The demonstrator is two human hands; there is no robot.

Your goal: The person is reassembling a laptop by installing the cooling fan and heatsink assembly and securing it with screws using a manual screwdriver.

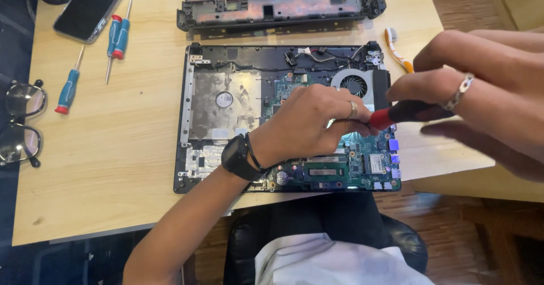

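Screwdriver (pixel 405 113) crosswise (tip leftward)

Small repair bench, likely home or informal workshop. Light wooden table (pixel 113 166) over wood-plank floor (pixel 453 228). Opened laptop (pixel 238 109) at centre, circuit board bare; removed casing (pixel 277 7) at 12 o'clock. Three screwdrivers (pixel 116 35), phone (pixel 93 4) at 10 o'clock; glasses (pixel 20 123) at 9 o'clock.

Red-black screwdriver (pixel 396 114) — teal-green circuit board (pixel 362 160)

light: bright, even | shadows: soft | blur: right hand (pixel 487 98), near lens
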